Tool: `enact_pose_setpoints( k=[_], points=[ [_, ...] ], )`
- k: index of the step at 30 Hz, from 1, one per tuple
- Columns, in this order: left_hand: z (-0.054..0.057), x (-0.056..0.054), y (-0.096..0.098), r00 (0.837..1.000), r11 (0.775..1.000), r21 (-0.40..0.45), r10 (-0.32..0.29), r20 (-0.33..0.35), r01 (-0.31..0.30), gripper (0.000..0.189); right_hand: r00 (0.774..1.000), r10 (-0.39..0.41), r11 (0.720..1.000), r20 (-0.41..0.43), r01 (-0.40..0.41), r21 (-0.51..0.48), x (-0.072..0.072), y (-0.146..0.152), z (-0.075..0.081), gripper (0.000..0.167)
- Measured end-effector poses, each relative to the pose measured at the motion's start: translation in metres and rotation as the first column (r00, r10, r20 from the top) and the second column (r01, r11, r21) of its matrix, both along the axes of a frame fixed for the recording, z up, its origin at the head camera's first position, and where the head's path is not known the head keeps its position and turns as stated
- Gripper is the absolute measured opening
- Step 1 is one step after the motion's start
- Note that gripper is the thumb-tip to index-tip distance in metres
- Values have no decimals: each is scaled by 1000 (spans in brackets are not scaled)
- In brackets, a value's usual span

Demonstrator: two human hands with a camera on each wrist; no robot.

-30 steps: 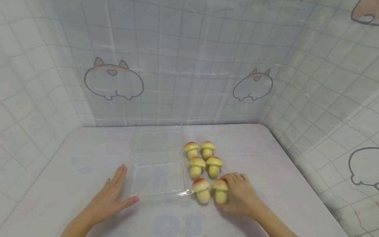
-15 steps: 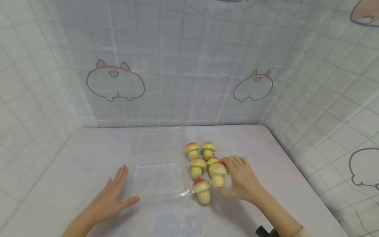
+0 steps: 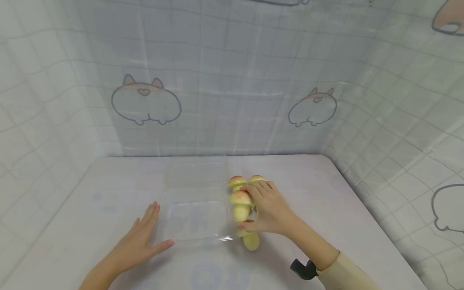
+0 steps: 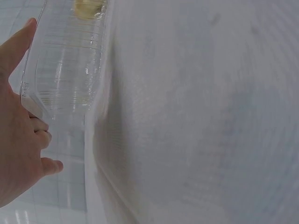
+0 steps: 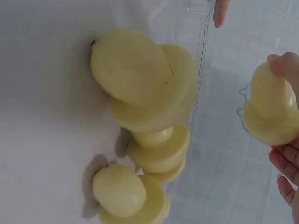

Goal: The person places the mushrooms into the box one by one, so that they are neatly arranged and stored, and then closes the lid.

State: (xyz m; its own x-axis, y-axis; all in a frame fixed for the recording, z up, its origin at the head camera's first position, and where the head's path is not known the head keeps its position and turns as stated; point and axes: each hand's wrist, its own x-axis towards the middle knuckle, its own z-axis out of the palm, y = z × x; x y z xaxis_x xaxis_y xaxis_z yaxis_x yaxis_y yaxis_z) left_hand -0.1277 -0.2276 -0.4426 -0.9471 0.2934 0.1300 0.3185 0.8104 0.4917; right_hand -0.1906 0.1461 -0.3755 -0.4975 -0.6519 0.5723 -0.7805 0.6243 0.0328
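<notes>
Head view: spreads left hand (image 3: 132, 246), fingers straight, at left edge of clear clamshell box (image 3: 197, 221) on table (image 3: 174, 270). Partly covers nearest mushroom figure (image 3: 251, 242) with right hand (image 3: 269, 208), fingers gripping an upright mushroom (image 3: 241, 211) (cap up) beside the box's right edge. Shows two farther mushrooms (image 3: 237, 181) behind, then a grid-patterned curtain (image 3: 224, 92).

Head view: white grid-print sheeting (image 3: 232, 121) at 12 o'clock, corgi-rear drawing (image 3: 146, 104) at 10, smaller corgi-rear drawing (image 3: 312, 108) at 2. Pale table (image 3: 326, 225), 6 o'clock, faint blue prints (image 3: 205, 276).
</notes>
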Motion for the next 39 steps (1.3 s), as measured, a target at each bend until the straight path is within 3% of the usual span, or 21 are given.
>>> enact_pose_setpoints(
  k=[10, 16, 32, 39],
  points=[
    [4, 1, 1, 999, 1000, 21, 3, 46, -4, 107, 998, 59, 998, 6, -59, 14, -19, -29, -5, 80],
    [4, 1, 2, 999, 1000, 9, 10, 41, -10, 108, 996, 66, 997, 65, -69, 34, -21, -40, -5, 78],
    [4, 4, 1, 1000, 1000, -13, 23, 15, -23, 109, 993, 32, 994, 116, -44, 103, -33, -59, -7, 78],
    [6, 5, 1, 998, 1000, -3, 19, 58, -18, 109, 982, 42, 991, 182, -65, 120, -36, -70, 3, 77]
  ],
)
